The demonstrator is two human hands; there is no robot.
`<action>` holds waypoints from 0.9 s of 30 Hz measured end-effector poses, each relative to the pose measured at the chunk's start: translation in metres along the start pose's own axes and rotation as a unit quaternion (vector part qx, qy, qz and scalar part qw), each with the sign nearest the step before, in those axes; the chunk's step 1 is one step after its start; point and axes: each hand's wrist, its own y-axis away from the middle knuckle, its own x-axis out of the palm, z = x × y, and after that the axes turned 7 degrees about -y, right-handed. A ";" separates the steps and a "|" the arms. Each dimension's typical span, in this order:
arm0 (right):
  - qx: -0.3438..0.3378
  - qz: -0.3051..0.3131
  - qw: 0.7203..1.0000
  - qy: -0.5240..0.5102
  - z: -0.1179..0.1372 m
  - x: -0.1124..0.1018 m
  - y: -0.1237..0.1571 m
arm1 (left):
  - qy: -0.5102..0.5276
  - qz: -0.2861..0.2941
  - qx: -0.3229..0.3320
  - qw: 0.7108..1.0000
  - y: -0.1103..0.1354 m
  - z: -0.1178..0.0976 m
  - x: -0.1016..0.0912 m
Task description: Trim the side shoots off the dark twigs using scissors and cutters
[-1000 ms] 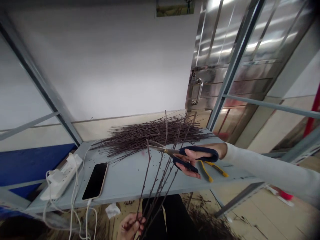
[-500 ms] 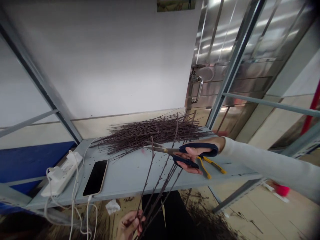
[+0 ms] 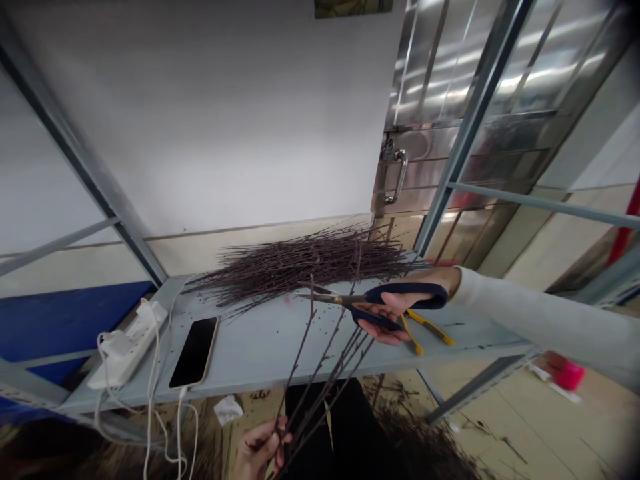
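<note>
Several thin dark twigs fan upward from my left hand, whose fingers are closed on them low in front of the shelf. In my right hand is a pair of scissors with dark blue handles, the fingers through the loops. Its blades point left and are slightly parted, around or beside the upper part of the leftmost twig; I cannot tell if they touch it. Behind the blades lies a big pile of dark twigs. Yellow-handled pliers rest on the shelf, partly behind my right hand.
On the grey metal shelf are a phone with a charging cable and a white power strip. Metal uprights stand at both sides. Crumpled paper and cut twigs lie on the floor.
The scissor blades look a little less widely parted than before. The view has shifted slightly, and both hands keep nearly the same place.
</note>
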 end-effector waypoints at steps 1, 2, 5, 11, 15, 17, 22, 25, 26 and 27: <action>0.005 0.008 1.000 0.010 0.003 0.000 0.001 | 0.004 0.000 0.002 1.000 0.000 0.001 0.000; 0.004 0.015 1.000 0.024 0.005 0.000 0.002 | 0.006 0.000 0.004 1.000 -0.001 0.001 0.001; -0.028 0.032 0.997 0.069 0.011 0.002 0.006 | 0.002 -0.004 0.002 1.000 0.000 0.002 0.002; -0.033 0.022 0.993 0.115 0.014 0.003 0.013 | -0.012 -0.009 -0.010 1.000 0.002 0.002 0.001; -0.013 0.030 0.996 0.079 0.014 0.000 0.018 | -0.020 0.004 -0.006 1.000 0.002 0.002 0.000; -0.007 0.039 0.998 0.055 0.014 -0.001 0.019 | -0.032 0.009 -0.008 0.999 0.002 0.002 -0.001; 0.007 0.067 0.994 0.081 0.018 0.001 0.019 | -0.037 0.010 -0.018 0.999 0.000 0.004 -0.003; 0.007 0.058 0.992 0.109 0.020 0.003 0.018 | -0.026 0.002 -0.023 0.999 0.001 0.004 -0.002; 0.008 0.053 0.991 0.120 0.020 0.004 0.018 | -0.021 -0.004 -0.023 1.000 0.001 0.004 -0.002; 0.010 0.049 0.990 0.134 0.020 0.004 0.018 | -0.015 -0.012 -0.022 1.000 0.002 0.004 -0.002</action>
